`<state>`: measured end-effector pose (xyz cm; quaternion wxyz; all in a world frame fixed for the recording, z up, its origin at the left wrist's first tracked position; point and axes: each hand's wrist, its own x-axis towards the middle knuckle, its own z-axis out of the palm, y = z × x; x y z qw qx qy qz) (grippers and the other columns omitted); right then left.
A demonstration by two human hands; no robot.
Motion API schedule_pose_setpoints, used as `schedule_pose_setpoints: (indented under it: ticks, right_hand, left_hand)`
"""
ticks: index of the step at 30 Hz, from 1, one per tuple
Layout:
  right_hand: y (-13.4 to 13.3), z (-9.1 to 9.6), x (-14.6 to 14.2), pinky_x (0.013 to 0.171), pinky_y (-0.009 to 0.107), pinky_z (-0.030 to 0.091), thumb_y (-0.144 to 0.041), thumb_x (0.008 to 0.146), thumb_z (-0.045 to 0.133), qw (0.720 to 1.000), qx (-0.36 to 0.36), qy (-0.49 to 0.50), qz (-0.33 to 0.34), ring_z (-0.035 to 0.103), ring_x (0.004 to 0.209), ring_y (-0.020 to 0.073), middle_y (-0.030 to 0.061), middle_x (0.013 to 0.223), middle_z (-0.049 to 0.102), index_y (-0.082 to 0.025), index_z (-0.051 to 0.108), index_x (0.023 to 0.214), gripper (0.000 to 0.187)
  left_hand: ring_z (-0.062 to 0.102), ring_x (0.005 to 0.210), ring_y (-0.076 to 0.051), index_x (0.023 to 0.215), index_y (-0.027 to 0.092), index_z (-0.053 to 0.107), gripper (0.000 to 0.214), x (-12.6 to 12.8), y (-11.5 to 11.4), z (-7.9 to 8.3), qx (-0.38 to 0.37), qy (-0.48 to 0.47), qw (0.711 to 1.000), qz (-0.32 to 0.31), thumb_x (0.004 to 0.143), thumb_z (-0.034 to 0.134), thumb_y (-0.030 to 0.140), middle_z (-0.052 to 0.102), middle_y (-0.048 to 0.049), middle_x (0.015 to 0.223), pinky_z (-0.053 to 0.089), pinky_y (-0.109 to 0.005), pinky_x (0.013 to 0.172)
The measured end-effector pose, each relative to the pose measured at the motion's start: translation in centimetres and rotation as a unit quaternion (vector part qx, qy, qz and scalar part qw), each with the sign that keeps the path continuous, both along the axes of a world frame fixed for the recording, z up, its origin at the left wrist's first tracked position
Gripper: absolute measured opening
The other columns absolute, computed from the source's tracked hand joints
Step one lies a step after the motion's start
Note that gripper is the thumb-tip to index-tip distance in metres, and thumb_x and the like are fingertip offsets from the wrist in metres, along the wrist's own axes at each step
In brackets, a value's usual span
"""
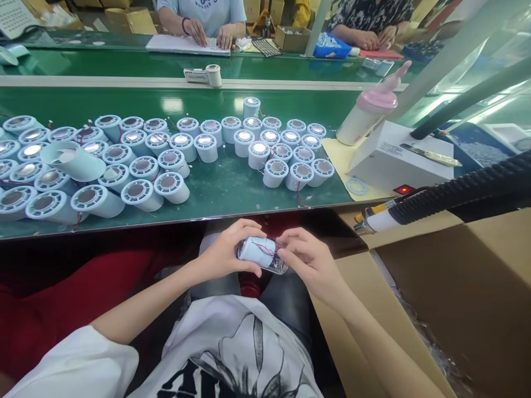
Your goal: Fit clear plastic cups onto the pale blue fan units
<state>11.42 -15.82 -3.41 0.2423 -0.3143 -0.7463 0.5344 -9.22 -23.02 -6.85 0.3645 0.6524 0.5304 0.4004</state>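
Observation:
My left hand point(232, 249) is wrapped round a light-blue cylindrical part point(258, 250), held over my lap just off the bench's front edge. The part sits in a clear plastic casing point(279, 266), and thin red and dark wires run along it. My right hand point(305, 254) is at the casing's right end, its thumb and fingertips drawn together by the wires; what they pinch is too small to make out. Ahead on the green bench point(224, 193) stand many similar light-blue cylinders point(274, 172) with round metallic tops, some trailing wires.
At right are a white box point(402, 157) with a red light, a pink-lidded bottle point(365, 113) and a black hose point(456, 188) above an open carton point(477, 287). A wide blue tube point(83, 161) lies on the cylinders. Two people work across the bench.

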Motion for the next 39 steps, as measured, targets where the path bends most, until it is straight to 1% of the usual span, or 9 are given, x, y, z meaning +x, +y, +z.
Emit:
schedule_pose_setpoints:
  ticks: [4,10,13,16,21,23,25,29,39]
  right_hand:
    - [-0.3,-1.1,0.1,0.066,0.026,0.056,-0.027,0.085,0.058,0.999,0.036,-0.006,-0.013,0.063,0.093,0.0202,0.0112,0.1,0.061,-0.018,0.067,0.071,0.02]
    - [-1.4,-2.0,0.0,0.089,0.04,0.053,-0.023,0.083,0.062,0.975,0.215,-0.044,0.019,0.063,0.103,0.0263,0.0151,0.123,0.058,-0.018,0.069,0.081,0.009]
    - [-1.6,-1.7,-0.1,0.078,0.035,0.057,-0.023,0.082,0.062,0.986,0.165,-0.03,-0.005,0.064,0.097,0.0235,0.0126,0.113,0.063,-0.019,0.067,0.075,0.01]
    - [-1.4,-1.4,-0.2,0.069,0.03,0.058,-0.027,0.081,0.061,0.999,0.018,0.012,-0.044,0.063,0.093,0.0211,0.0098,0.101,0.065,-0.019,0.064,0.07,0.014]
    - [-0.7,-1.8,0.0,0.067,0.036,0.06,-0.036,0.076,0.067,0.978,-0.181,0.075,-0.068,0.065,0.094,0.024,0.008,0.102,0.065,-0.019,0.066,0.066,0.02]
    - [-0.5,-1.9,0.2,0.081,0.041,0.058,-0.033,0.073,0.073,0.986,-0.137,0.086,-0.029,0.063,0.104,0.0265,0.0078,0.11,0.066,-0.021,0.07,0.074,0.012]
    - [-0.4,-2.0,0.5,0.097,0.044,0.049,-0.025,0.068,0.077,0.998,-0.016,0.061,0.028,0.058,0.115,0.0271,0.0083,0.121,0.063,-0.024,0.072,0.092,0.024]
    - [-0.6,-1.9,1.0,0.101,0.041,0.047,-0.019,0.073,0.073,0.987,0.143,0.015,0.074,0.056,0.118,0.0256,0.0109,0.129,0.058,-0.023,0.065,0.11,0.038]
    - [-1.1,-0.5,1.5,0.091,0.041,0.055,-0.026,0.076,0.072,0.995,-0.013,0.03,0.097,0.062,0.108,0.0245,0.0108,0.121,0.061,-0.022,0.056,0.113,0.04]
  left_hand:
    - [0.047,0.124,-0.029,0.119,0.025,0.057,0.069,-0.2,-0.4,0.1,-0.034,0.006,0.999,-0.035,0.057,0.082,0.041,0.05,-0.0114,0.133,0.046,-0.042,0.096]
    - [0.059,0.104,-0.024,0.118,0.022,0.055,0.067,0.4,-1.0,-0.4,-0.095,-0.085,0.992,0.022,0.059,0.081,0.038,0.057,-0.0093,0.118,0.054,-0.035,0.082]
    - [0.057,0.108,-0.024,0.12,0.024,0.054,0.066,0.3,-1.0,-0.4,-0.105,-0.106,0.989,0.023,0.061,0.08,0.036,0.054,-0.0088,0.121,0.054,-0.035,0.082]
    - [0.053,0.116,-0.025,0.123,0.027,0.054,0.065,0.1,-1.1,-0.2,-0.106,-0.094,0.99,-0.016,0.063,0.079,0.034,0.053,-0.0082,0.125,0.053,-0.035,0.086]
    - [0.055,0.114,-0.025,0.126,0.025,0.053,0.063,0.4,-1.3,0.1,-0.152,-0.162,0.974,-0.048,0.068,0.076,0.029,0.054,-0.0099,0.128,0.051,-0.037,0.09]
    - [0.057,0.111,-0.024,0.126,0.023,0.052,0.062,0.7,-1.6,0.1,-0.177,-0.225,0.958,-0.023,0.069,0.076,0.027,0.054,-0.0105,0.129,0.051,-0.036,0.089]
    - [0.058,0.109,-0.023,0.124,0.023,0.052,0.059,1.0,-1.8,0.1,-0.189,-0.283,0.94,0.011,0.07,0.075,0.025,0.054,-0.0098,0.129,0.051,-0.034,0.088]
    - [0.062,0.097,-0.022,0.128,0.024,0.049,0.061,1.1,-2.3,0.5,-0.214,-0.343,0.915,0.011,0.072,0.073,0.03,0.058,-0.0098,0.121,0.056,-0.032,0.075]
    - [0.049,0.124,-0.026,0.131,0.029,0.049,0.071,0.3,-2.7,2.3,-0.127,-0.183,0.974,-0.05,0.066,0.078,0.024,0.05,-0.0083,0.137,0.044,-0.038,0.101]
